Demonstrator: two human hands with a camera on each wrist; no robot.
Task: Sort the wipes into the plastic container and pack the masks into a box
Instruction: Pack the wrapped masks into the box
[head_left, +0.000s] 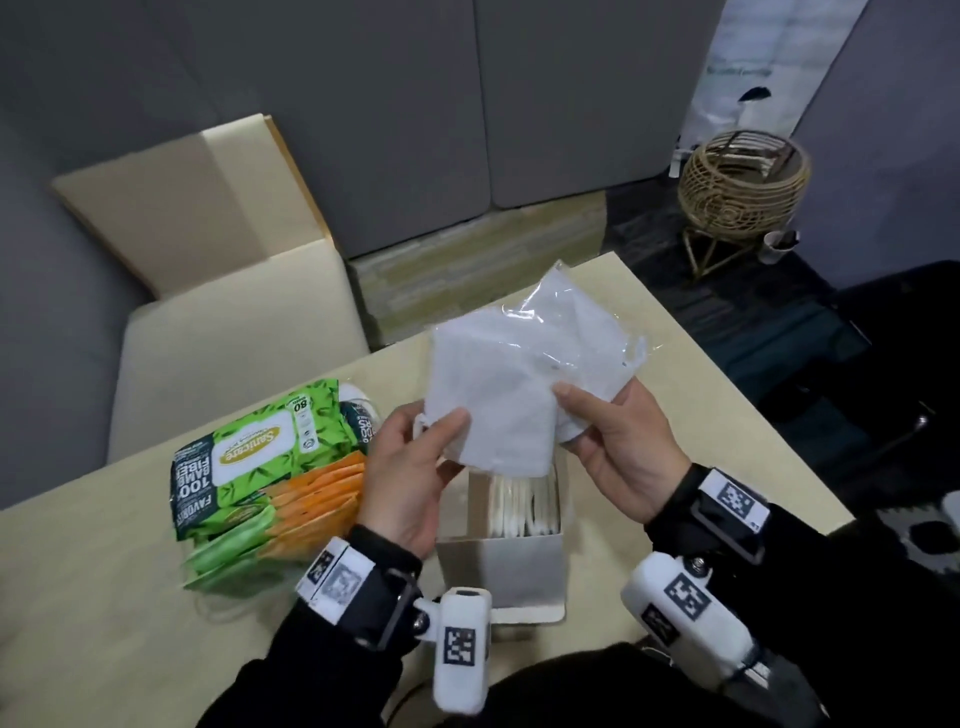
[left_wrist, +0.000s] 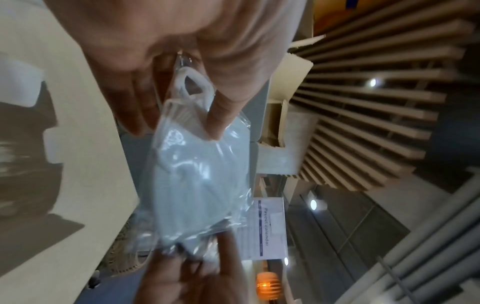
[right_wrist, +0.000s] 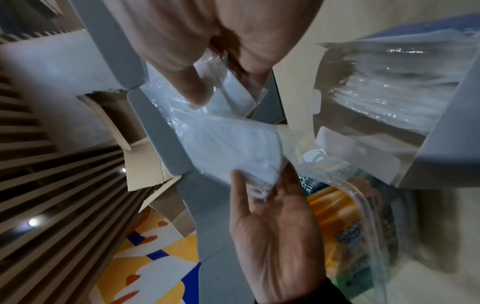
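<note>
Both hands hold white masks in clear wrappers (head_left: 498, 395) just above an open grey box (head_left: 501, 569) on the table. More wrapped masks (head_left: 524, 506) stand packed inside it. My left hand (head_left: 441, 431) pinches the lower left corner of the bundle and my right hand (head_left: 576, 410) pinches its right side. In the left wrist view the thumb and fingers of the left hand (left_wrist: 179, 123) pinch a wrapped mask (left_wrist: 194, 174). In the right wrist view the right hand (right_wrist: 226, 84) pinches another wrapper, beside the mask (right_wrist: 228, 148) held by the left. Green and orange wipes packs (head_left: 260, 467) fill a clear plastic container (right_wrist: 363, 197) left of the box.
The pale table (head_left: 701, 415) ends close beyond the hands and to the right. An open cardboard carton (head_left: 197, 208) sits on the grey seat at back left. A wicker basket on a stand (head_left: 743, 182) is on the floor at far right.
</note>
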